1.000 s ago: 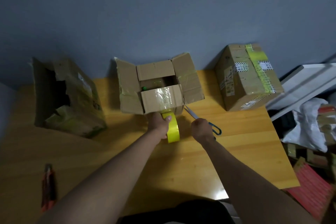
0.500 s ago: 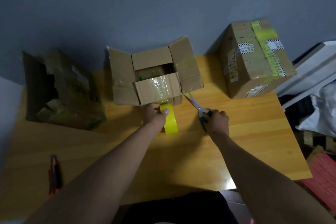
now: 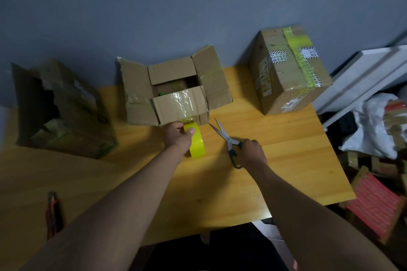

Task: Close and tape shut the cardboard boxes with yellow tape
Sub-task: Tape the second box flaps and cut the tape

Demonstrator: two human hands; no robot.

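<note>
3 boxes (image 3: 176,94), 1 tape roll (image 3: 196,139)

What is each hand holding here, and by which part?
Left hand grips the yellow tape roll around its upper edge; right hand holds the open scissors by the dark handles.

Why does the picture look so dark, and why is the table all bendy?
Head view: the room light is dim, so the torn box on the left sinks into shadow; the wide-angle lens curves the wooden table edges and stretches the arms; glare shines off the clear tape on the open box; the yellow tape roll stays bright.
</note>
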